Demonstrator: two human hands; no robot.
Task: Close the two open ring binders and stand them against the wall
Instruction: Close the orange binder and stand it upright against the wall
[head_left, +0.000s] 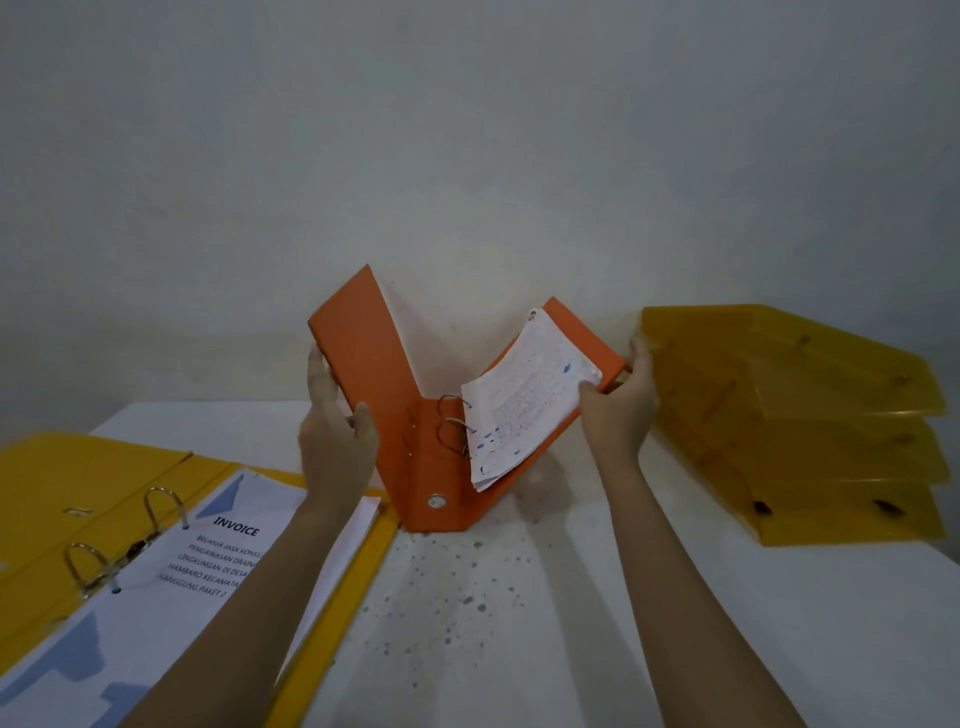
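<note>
An orange ring binder (384, 374) is held up over the white table (519, 623), half folded in a V, its spine resting low near the wall (467, 156). My left hand (335, 441) grips the left cover. My right hand (618, 410) grips the right cover and its stack of papers (524, 410) on the metal rings. A yellow ring binder (78, 493) lies flat and open at the lower left, an invoice sheet (171, 587) on its rings, under my left forearm.
A stack of three yellow plastic letter trays (810, 415) stands at the right against the wall, close to my right hand. The table surface in front of the orange binder is speckled with dark spots.
</note>
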